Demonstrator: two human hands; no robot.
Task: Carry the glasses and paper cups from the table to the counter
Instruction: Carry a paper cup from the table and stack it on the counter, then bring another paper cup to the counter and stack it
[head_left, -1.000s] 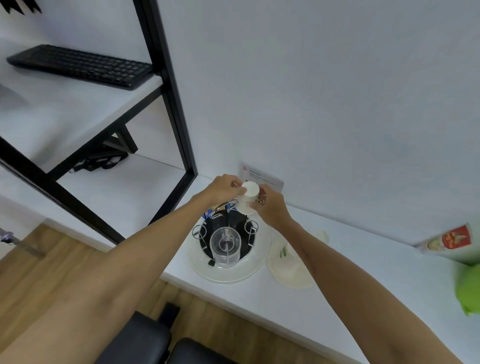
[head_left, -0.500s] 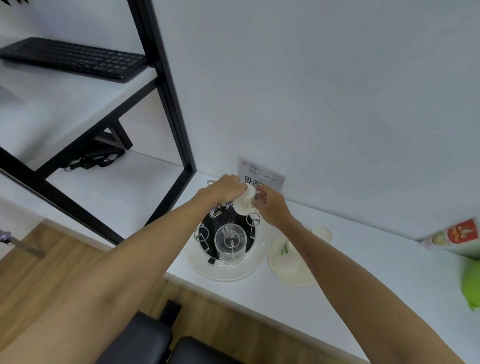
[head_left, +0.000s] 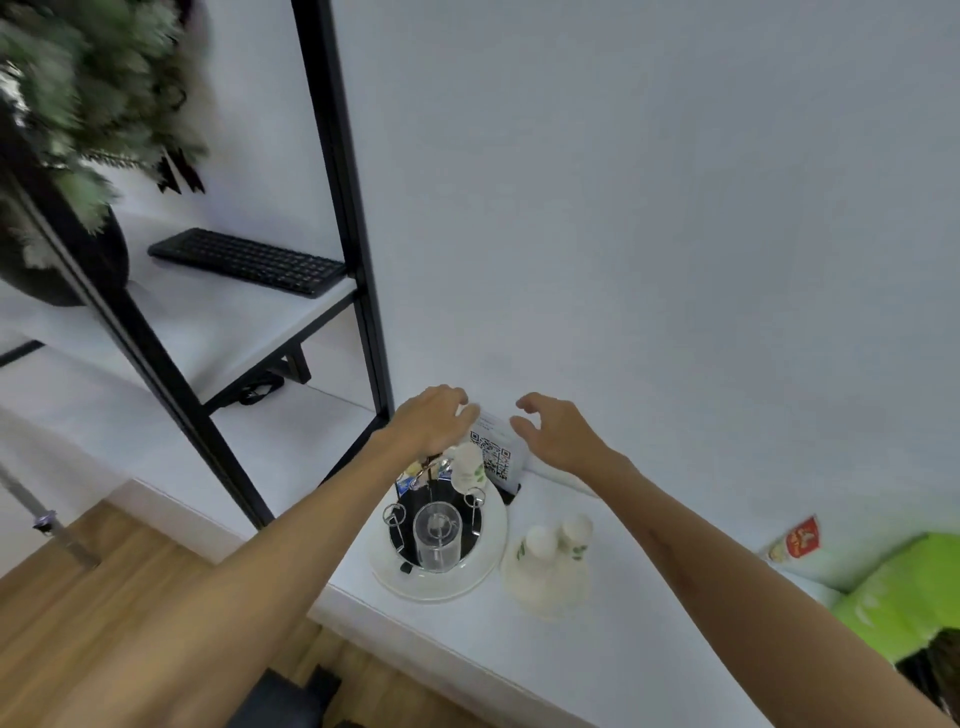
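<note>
Currently, both hands hover above the round cup rack on the white surface. Left hand: fingers curled downward over the rack's rear; whether it holds anything cannot be determined. Right hand: fingers spread and relaxed, holding nothing, behind and right of the rack. One clear glass sits inverted at rack centre. One paper cup sits inverted on the rear peg. Stacked paper cups lie just right of the rack.
</note>
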